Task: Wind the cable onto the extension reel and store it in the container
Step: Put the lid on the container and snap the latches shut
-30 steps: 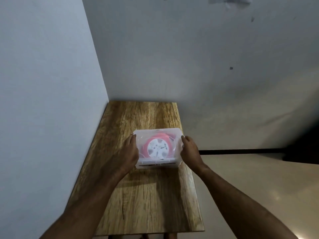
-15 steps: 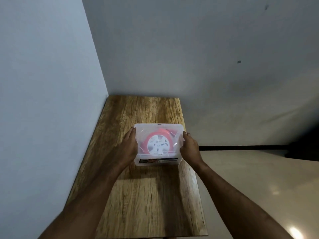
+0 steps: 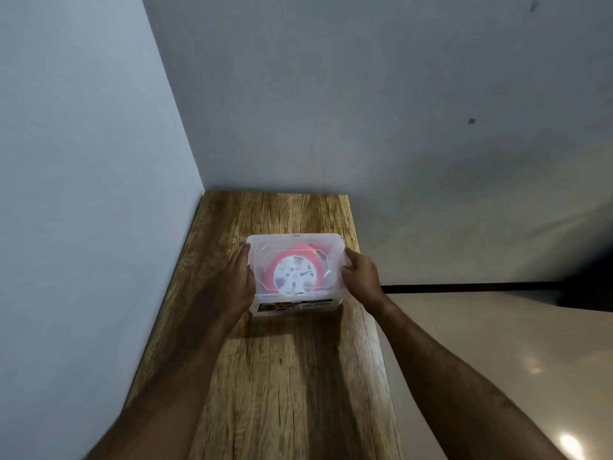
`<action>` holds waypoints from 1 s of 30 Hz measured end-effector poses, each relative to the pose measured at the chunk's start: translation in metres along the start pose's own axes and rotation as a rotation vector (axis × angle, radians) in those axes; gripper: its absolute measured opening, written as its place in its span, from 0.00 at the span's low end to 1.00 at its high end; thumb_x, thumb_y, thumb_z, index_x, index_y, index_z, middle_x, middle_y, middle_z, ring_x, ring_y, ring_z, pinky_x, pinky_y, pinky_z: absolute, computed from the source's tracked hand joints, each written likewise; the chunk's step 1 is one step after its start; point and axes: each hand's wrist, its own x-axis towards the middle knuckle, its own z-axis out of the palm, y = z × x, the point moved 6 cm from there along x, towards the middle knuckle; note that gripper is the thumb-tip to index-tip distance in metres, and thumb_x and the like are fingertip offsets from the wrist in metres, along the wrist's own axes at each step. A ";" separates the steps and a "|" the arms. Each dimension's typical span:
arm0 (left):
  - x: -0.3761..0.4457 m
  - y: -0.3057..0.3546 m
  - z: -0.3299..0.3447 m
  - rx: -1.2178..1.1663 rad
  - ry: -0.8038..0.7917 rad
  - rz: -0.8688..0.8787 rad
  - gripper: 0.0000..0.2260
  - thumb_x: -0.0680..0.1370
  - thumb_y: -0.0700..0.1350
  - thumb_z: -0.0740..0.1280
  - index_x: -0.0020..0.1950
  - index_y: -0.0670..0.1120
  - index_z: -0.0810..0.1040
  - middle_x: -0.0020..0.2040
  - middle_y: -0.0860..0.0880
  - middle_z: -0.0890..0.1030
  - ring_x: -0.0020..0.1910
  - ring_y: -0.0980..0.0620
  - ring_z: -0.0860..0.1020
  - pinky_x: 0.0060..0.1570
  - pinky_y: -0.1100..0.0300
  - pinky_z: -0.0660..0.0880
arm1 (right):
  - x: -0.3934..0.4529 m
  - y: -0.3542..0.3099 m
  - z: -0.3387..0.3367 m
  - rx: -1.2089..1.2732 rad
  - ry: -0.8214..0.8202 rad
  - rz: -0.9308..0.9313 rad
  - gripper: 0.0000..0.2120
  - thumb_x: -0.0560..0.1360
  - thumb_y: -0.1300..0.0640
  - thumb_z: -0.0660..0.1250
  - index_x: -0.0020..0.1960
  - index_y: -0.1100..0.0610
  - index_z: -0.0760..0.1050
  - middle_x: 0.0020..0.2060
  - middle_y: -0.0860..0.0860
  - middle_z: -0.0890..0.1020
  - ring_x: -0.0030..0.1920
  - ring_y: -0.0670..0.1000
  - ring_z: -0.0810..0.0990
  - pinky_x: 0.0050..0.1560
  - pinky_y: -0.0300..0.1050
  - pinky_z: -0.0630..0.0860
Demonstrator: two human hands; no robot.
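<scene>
A clear plastic container [image 3: 265, 247] with its lid on rests on the wooden table [image 3: 292, 376]. Inside it lies the red extension reel [image 3: 295, 275] with a white round face, seen through the lid. My left hand [image 3: 240, 283] presses flat against the container's left side. My right hand [image 3: 360, 272] grips its right side, fingers curled over the rim. The cable itself is not distinguishable through the plastic.
The narrow table stands in a corner, with a wall [image 3: 83, 194] along its left edge and another wall behind. To the right the table edge drops to a pale glossy floor [image 3: 497, 360]. A dark baseboard [image 3: 464, 287] runs along the right wall.
The container has shifted slightly away from me along the table, held between both hands. My view has tilted a little.
</scene>
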 end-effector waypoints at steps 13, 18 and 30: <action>0.028 0.031 0.014 0.443 0.054 0.167 0.29 0.83 0.55 0.61 0.79 0.39 0.63 0.75 0.38 0.71 0.72 0.40 0.73 0.71 0.46 0.71 | 0.021 -0.022 0.049 -0.842 -0.202 -0.397 0.39 0.82 0.36 0.44 0.80 0.64 0.45 0.80 0.61 0.47 0.80 0.58 0.44 0.79 0.58 0.47; 0.029 0.032 0.057 0.436 -0.142 0.245 0.34 0.82 0.59 0.42 0.81 0.38 0.59 0.80 0.38 0.63 0.79 0.41 0.65 0.77 0.50 0.52 | 0.026 -0.006 0.074 -0.904 -0.275 -0.427 0.36 0.82 0.38 0.39 0.80 0.63 0.43 0.80 0.60 0.44 0.80 0.58 0.41 0.77 0.53 0.34; 0.030 0.030 0.061 0.514 -0.193 0.289 0.34 0.85 0.57 0.40 0.76 0.35 0.69 0.74 0.35 0.72 0.73 0.39 0.74 0.72 0.43 0.68 | 0.033 0.004 0.082 -0.928 -0.275 -0.435 0.39 0.80 0.36 0.34 0.81 0.62 0.43 0.79 0.60 0.43 0.80 0.58 0.41 0.78 0.55 0.37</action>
